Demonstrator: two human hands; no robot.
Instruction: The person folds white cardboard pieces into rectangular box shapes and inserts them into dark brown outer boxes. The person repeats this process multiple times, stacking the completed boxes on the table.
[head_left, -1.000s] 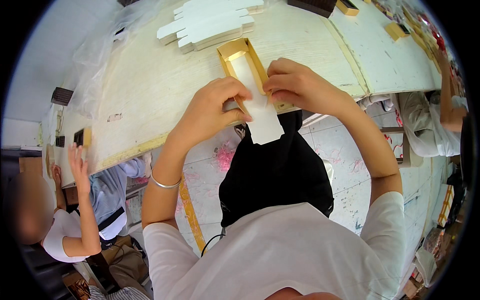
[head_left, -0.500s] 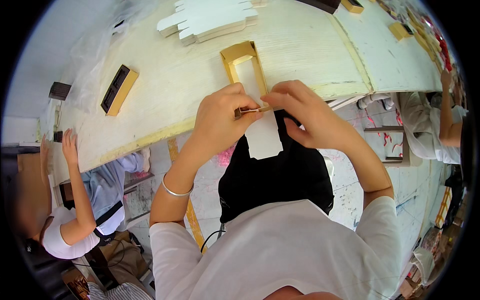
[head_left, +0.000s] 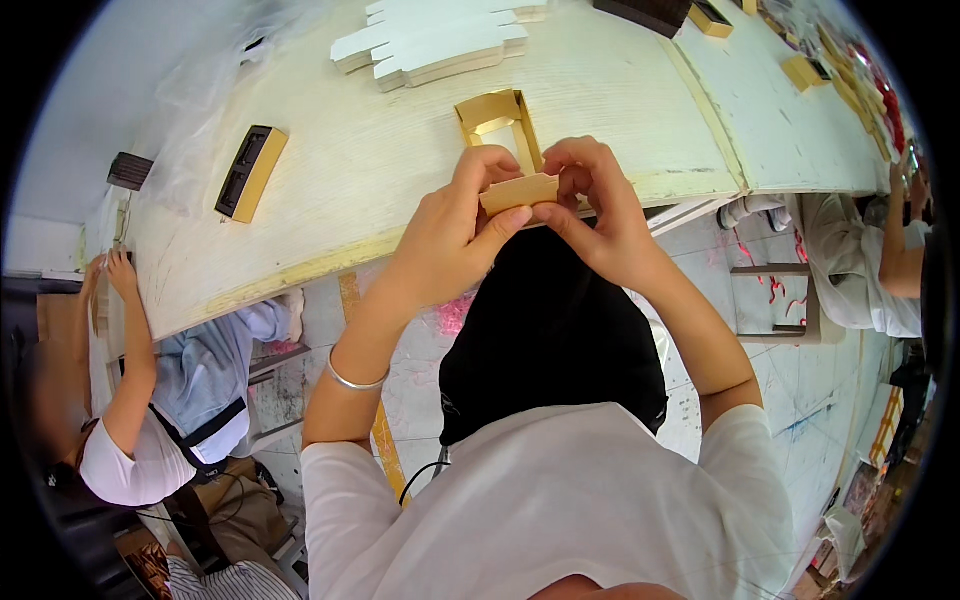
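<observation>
At the table's near edge lies a partly folded gold cardboard box (head_left: 492, 104), its far end and sides standing up around a pale inside. The near end panel (head_left: 520, 192) of this box is raised between my hands. My left hand (head_left: 450, 225) grips the panel's left corner, thumb on the near side and fingers curled behind. On the right corner, my right hand (head_left: 605, 210) pinches in the same way. Both thumbs almost meet at the panel's lower middle. My fingers hide part of the box's side walls.
White flat cardboard blanks (head_left: 450, 55) are stacked beyond the box. Left of it lies a gold box with a dark insert (head_left: 250, 172), near clear plastic sheeting (head_left: 185, 130). Dark brown pieces (head_left: 640, 14) and gold boxes (head_left: 803, 72) lie far right. People work at both sides.
The white near flap that hung over my lap is now folded up, with its gold side showing. My right hand has moved in and closed on the right corner.
</observation>
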